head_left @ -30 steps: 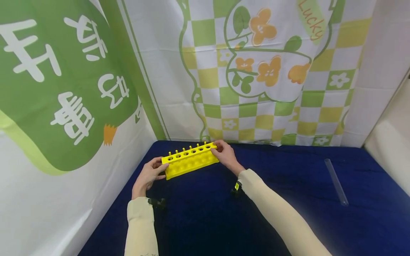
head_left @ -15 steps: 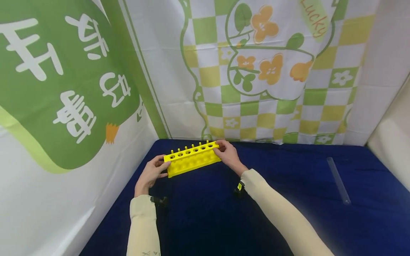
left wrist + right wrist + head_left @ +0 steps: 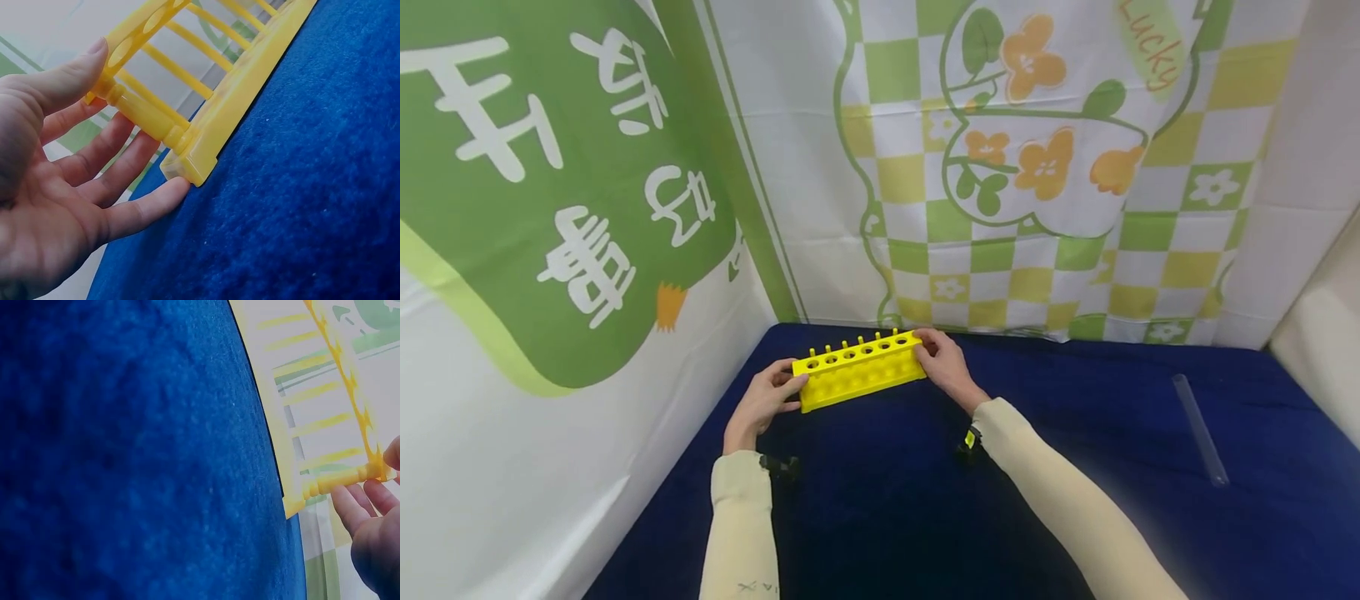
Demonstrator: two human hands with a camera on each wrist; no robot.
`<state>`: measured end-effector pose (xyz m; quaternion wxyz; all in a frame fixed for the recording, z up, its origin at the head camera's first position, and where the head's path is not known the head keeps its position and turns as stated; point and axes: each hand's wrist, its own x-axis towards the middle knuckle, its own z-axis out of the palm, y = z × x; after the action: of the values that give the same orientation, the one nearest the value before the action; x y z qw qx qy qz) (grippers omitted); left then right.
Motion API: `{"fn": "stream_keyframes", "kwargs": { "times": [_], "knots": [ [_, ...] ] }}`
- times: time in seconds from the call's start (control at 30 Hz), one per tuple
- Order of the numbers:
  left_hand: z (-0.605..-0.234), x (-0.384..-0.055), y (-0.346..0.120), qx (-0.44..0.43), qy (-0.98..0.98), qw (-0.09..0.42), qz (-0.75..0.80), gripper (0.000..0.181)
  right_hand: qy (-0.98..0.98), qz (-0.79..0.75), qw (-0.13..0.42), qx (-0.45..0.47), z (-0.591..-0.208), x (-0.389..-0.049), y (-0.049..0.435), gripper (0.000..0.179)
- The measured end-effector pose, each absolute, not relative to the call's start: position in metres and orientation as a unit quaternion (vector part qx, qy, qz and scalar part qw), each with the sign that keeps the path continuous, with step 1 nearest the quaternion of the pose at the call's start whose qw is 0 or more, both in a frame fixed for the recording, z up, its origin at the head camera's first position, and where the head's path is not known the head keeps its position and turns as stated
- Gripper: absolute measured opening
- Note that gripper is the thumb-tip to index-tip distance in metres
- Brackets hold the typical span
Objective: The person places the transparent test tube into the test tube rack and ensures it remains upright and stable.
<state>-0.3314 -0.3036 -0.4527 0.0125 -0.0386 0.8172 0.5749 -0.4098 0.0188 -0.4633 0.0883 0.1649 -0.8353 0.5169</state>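
A yellow test tube rack (image 3: pixel 863 383), with a row of round holes along its top and short pegs behind them, stands on the blue cloth toward the back left. My left hand (image 3: pixel 763 402) grips its left end. In the left wrist view the thumb lies on the top bar, the fingers are behind the end post (image 3: pixel 140 115), and the little finger touches the base. At the opposite end, my right hand (image 3: pixel 947 363) holds the upper corner between thumb and fingers. The right wrist view shows those fingers (image 3: pixel 350 509) against the right end post.
A clear test tube (image 3: pixel 1201 429) lies on the blue cloth (image 3: pixel 1075 417) at the right. Behind the table hangs a checkered, flowered curtain (image 3: pixel 985 275). A green and white curtain (image 3: pixel 647 375) borders the left side.
The rack and both hands appear slightly further right in the head view, but the curtains and tube shift right too. Both hands keep their hold on the rack's ends.
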Motion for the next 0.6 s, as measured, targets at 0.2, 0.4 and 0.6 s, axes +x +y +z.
{"fn": "stream_keyframes", "kwargs": {
  "times": [0.2,0.4,0.6],
  "knots": [
    [-0.4532,-0.3317,-0.3030,-0.045,0.822,0.014,0.567,0.060,-0.834,0.521,0.079,0.161,-0.4654,-0.4070,0.0199,0.033],
    [-0.4538,-0.3338,-0.3002,-0.033,0.824,0.012,0.566,0.065,-0.833,0.523,0.096,0.151,-0.4634,-0.4080,0.0227,0.032],
    [-0.4528,-0.3340,-0.2982,-0.039,0.825,0.011,0.564,0.061,-0.835,0.524,0.078,0.153,-0.4600,-0.4085,0.0241,0.034]
  ]
}}
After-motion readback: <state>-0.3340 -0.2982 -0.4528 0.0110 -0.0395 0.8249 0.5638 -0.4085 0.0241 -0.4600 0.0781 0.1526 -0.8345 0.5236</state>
